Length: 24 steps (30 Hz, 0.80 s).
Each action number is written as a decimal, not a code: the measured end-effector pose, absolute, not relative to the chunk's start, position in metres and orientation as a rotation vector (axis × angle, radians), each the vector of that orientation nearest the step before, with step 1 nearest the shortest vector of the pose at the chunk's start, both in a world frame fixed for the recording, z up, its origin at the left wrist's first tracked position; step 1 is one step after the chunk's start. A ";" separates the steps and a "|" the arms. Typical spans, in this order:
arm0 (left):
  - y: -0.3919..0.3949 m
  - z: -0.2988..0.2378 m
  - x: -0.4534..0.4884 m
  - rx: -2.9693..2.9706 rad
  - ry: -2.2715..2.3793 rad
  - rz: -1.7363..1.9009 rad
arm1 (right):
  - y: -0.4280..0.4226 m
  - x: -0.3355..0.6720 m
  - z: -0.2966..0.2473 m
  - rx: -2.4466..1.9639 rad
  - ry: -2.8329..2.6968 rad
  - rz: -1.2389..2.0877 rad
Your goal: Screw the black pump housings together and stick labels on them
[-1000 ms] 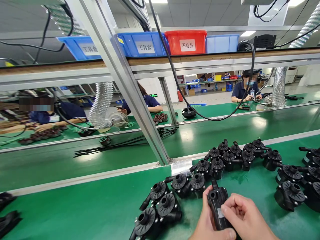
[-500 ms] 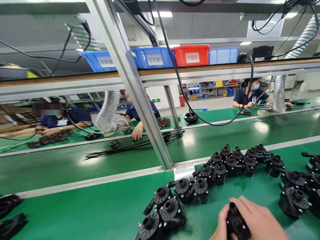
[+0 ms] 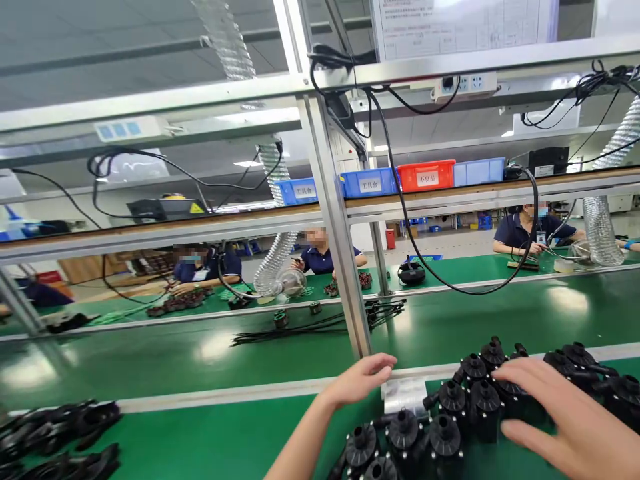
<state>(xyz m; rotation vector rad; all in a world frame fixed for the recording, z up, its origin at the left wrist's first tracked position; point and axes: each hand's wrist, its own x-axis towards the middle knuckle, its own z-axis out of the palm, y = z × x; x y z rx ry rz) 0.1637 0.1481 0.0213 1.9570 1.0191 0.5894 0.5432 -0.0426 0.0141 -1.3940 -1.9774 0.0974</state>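
Several black pump housings (image 3: 453,407) with round caps and side nozzles stand clustered on the green bench mat (image 3: 210,433) at the lower right. My right hand (image 3: 565,417) hovers low over the right part of this cluster, fingers stretched out and apart, nothing visible in them. My left hand (image 3: 361,379) reaches forward to the bench's far edge, fingers extended and empty, just above a small clear plastic piece (image 3: 403,395) and near the foot of the aluminium post (image 3: 340,227).
A green conveyor belt (image 3: 200,353) runs beyond the bench, with black cables (image 3: 310,323) lying on it. More black parts (image 3: 55,433) sit at the lower left. Blue bins (image 3: 370,182) and a red bin (image 3: 426,176) stand on the overhead shelf. Three co-workers sit across the belt.
The view has tilted up. Both hands held one black pump a second ago; now neither holds it. My left hand has reached forward to the post, and my right hand has spread over the cluster.
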 end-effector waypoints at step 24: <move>0.157 -0.027 0.188 1.902 1.062 1.075 | 0.153 0.423 -0.017 -1.286 -2.051 0.693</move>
